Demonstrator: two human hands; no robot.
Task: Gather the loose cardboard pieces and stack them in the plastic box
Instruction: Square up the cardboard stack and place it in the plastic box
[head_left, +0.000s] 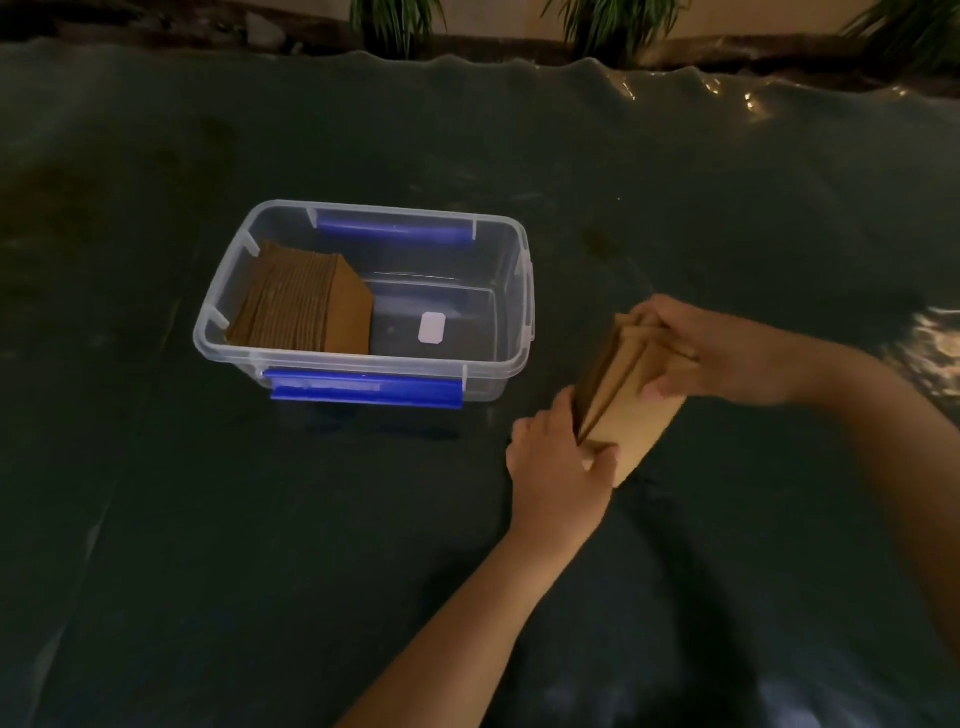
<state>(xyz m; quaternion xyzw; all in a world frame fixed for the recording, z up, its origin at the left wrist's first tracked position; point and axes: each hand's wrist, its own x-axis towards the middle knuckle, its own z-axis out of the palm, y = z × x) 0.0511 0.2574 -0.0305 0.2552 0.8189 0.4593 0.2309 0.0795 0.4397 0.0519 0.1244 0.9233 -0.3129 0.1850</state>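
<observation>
A clear plastic box (498, 244) with blue latch handles stands open at centre left. A leaning stack of brown cardboard pieces (306, 312) fills its left end; the right half shows a bare floor with a white sticker (432, 328). To the right of the box, a bundle of cardboard pieces (623, 410) stands on edge on the dark sheet. My left hand (558, 467) grips its near end and my right hand (727, 353) grips its far end and top.
A dark plastic sheet (260, 545) covers the whole work surface, with wrinkles and glare at the right. Green plants (395, 21) and a ledge run along the far edge. No other loose pieces show on the sheet.
</observation>
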